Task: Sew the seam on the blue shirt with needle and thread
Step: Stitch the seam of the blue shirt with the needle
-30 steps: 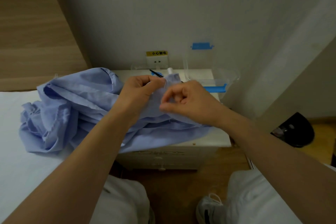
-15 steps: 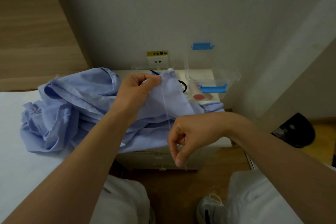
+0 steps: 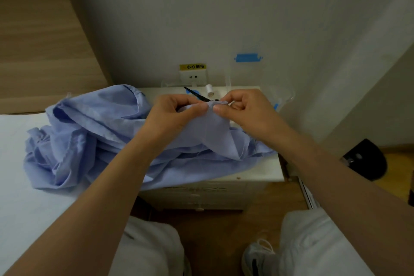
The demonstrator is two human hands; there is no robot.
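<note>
head view: one wide look down over both forearms
blue shirt (image 3: pixel 89 132): thin, pale blue woven cloth, crumpled in soft folds; it sprawls from the bed (image 3: pixel 26 208) across onto the table (image 3: pixel 264 168), with one part lifted into a small peak between the hands
left hand (image 3: pixel 172 114): fingers curled, thumb and forefinger pinching the left side of the raised fold
right hand (image 3: pixel 244 110): fingers curled in, thumb tip pressed on the right side of the same fold, just beside the left thumb
needle and thread: too fine to make out at the fingers
table: small white cabinet with drawers, smooth top, set against the wall
black scissors (image 3: pixel 195 93): slim and dark, lying on the table behind the hands, partly hidden
white spool (image 3: pixel 209 88): short cylinder, upright near the wall, just beside the scissors
wall socket (image 3: pixel 193 75): white square plate under a yellow label
blue clasp (image 3: pixel 248 58): flat bar on a clear plastic lid that leans on the wall
bed: flat white sheet, matte
floor (image 3: pixel 212 226): brown wood grain, between white-trousered knees
</note>
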